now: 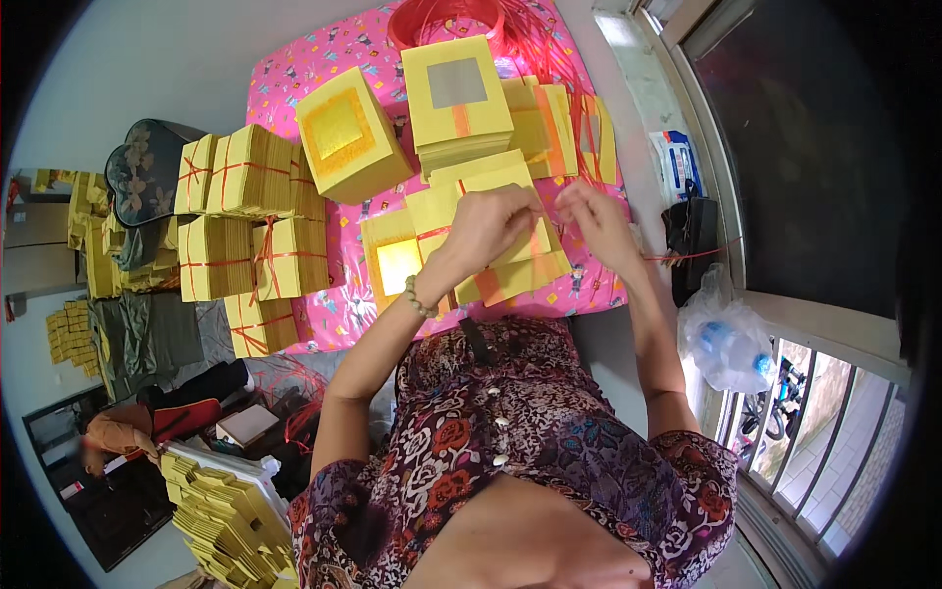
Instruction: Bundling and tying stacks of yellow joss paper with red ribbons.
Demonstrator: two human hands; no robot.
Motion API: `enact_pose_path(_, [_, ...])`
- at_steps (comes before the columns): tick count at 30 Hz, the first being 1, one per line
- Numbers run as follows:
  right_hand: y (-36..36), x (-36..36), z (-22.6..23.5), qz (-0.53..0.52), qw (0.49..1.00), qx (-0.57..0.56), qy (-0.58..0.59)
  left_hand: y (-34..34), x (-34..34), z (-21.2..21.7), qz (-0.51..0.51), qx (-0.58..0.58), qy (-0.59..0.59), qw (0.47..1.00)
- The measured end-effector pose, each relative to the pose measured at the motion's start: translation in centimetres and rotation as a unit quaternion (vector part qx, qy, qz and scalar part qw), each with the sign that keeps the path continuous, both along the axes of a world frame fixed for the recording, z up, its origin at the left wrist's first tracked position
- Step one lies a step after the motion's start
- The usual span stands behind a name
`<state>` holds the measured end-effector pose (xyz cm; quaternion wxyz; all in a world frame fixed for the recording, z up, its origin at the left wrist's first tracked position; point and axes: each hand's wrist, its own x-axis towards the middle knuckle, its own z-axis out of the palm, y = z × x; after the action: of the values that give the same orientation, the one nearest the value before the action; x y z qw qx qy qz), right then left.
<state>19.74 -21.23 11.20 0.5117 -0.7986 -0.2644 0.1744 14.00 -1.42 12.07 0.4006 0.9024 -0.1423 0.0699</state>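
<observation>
A stack of yellow paper sheets (pixel 481 177) lies in front of me, with red ribbon (pixel 432 234) running across it. Above the stack, my left hand (pixel 494 224) is closed, its fingers bent inward where the ribbon passes beneath them. Just to its right, my right hand (pixel 597 226) pinches with thumb and fingertips. A loose red strand trails out to the right past that wrist. The short stretch of ribbon between the fingertips is hard to see. More yellow sheets with orange bands and a shiny gold square (pixel 398 265) lie under and beside my left forearm.
Beyond stand two tall yellow paper stacks (pixel 456 83), (pixel 353 137) on a pink patterned cloth (pixel 343 265). Tied bundles (pixel 250 172) are piled at left. A red basin (pixel 400 25) with many ribbons sits at the far edge. A plastic bag (pixel 724 339) hangs by the window at right.
</observation>
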Motion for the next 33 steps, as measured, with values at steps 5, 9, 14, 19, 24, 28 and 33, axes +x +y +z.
enact_pose_path(5, [1.5,1.8,-1.2,0.050,0.989,0.092,0.104,0.4,-0.1,-0.9,-0.062,0.116,-0.169,0.977])
enact_pose_path(9, [1.7,3.0,-2.4,0.139,0.975,0.098,0.140,0.0,-0.1,-1.3,-0.010,0.084,-0.249,0.965])
enact_pose_path(14, [1.0,3.7,-1.7,0.183,0.964,0.072,0.178,0.1,-0.2,-1.9,-0.009,0.075,-0.251,0.965])
enact_pose_path(19, [1.0,4.1,-1.4,0.188,0.970,0.069,0.136,0.0,-0.2,-2.1,-0.008,0.070,-0.253,0.965])
enact_pose_path(24, [0.9,3.9,0.7,0.174,0.984,0.009,0.024,-0.1,-0.1,-2.6,0.008,0.084,-0.229,0.970])
enact_pose_path(28, [1.0,3.7,3.2,0.174,0.972,-0.096,-0.125,-0.2,-0.2,-2.5,0.011,0.079,-0.229,0.970])
enact_pose_path(33, [0.1,4.3,2.3,0.154,0.974,-0.086,-0.144,-0.3,-0.5,-1.5,0.044,-0.057,-0.179,0.981])
